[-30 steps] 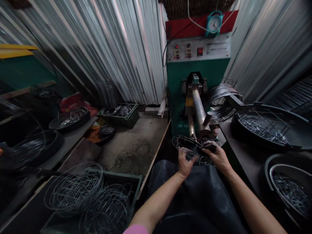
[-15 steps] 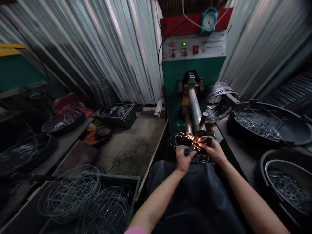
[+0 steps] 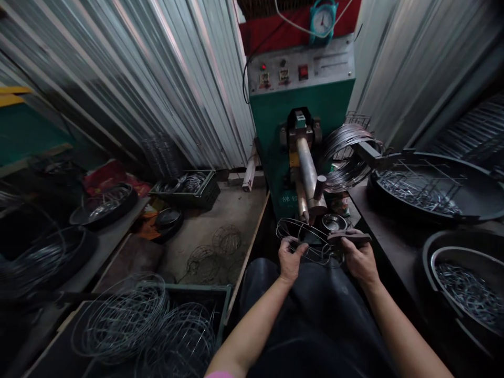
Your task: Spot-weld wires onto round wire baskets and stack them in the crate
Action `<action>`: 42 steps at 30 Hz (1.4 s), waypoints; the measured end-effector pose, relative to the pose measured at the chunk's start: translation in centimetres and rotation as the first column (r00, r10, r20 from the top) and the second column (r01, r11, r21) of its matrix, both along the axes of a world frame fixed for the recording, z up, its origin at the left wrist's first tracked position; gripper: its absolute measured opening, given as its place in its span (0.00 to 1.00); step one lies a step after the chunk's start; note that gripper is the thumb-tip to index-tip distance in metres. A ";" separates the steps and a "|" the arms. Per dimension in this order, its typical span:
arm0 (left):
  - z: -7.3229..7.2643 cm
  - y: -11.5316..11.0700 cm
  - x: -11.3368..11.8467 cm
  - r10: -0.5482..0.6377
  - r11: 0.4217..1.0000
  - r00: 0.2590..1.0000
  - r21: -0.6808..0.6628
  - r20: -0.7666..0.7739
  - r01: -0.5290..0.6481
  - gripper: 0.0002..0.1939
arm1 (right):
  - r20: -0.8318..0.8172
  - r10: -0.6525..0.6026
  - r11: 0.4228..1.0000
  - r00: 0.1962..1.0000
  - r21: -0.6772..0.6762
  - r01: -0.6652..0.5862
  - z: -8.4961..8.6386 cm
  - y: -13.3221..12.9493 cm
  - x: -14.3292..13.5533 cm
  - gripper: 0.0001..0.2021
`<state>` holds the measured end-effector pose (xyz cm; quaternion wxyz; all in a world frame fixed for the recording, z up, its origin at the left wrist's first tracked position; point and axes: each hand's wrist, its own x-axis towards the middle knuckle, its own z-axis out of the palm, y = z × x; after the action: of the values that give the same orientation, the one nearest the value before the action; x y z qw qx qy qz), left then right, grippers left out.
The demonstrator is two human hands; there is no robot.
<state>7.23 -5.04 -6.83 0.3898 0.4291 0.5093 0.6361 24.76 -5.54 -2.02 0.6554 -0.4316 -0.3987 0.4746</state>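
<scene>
Head view: I see the left hand point(image 3: 290, 260) pinching the frame point(image 3: 311, 245) near the electrode point(image 3: 303, 207), the right hand point(image 3: 361, 258) gripping a dark block point(image 3: 354, 238); likely positioning, next needing steady alignment.

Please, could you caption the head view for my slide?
Left hand holding a round silvery wire frame, right hand holding a flat brownish piece, before a green metal machine.

- From your head, the view looks forward and down, close over your lap point(image 3: 311, 310) and wire frame point(image 3: 312, 245).
- It faces the machine point(image 3: 264, 131), wall point(image 3: 189, 79) beyond.
</scene>
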 end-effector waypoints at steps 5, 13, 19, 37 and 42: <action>0.3 -0.1 -0.4 0.082 0.993 0.947 -0.108 0.311 -0.050 0.14 | 0.274 0.028 0.990 0.961 0.122 -0.064 1.0 0.3 -0.8 0.12; 0.8 -0.2 -0.9 0.111 0.992 0.865 -0.112 0.489 -0.064 0.14 | 0.762 0.061 0.958 0.645 0.135 -0.251 1.9 1.5 -1.0 0.11; 0.5 0.5 -1.2 0.098 0.993 0.851 -0.103 0.515 -0.052 0.15 | 0.823 0.024 0.965 0.568 0.129 -0.228 2.9 2.6 -1.4 0.11; 0.8 0.8 -1.7 0.082 0.996 0.850 -0.078 0.520 -0.048 0.14 | 0.792 0.006 0.969 0.610 0.146 -0.199 3.8 2.8 -2.2 0.12; 1.1 1.0 -1.5 0.080 0.995 0.838 -0.090 0.540 -0.037 0.14 | 0.778 0.003 0.978 0.629 0.128 -0.162 3.7 2.8 -2.1 0.13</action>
<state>5.78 -4.03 -5.69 0.5144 0.2009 0.4146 0.7233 22.67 -2.72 1.70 0.4359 -0.5113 -0.7027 0.2340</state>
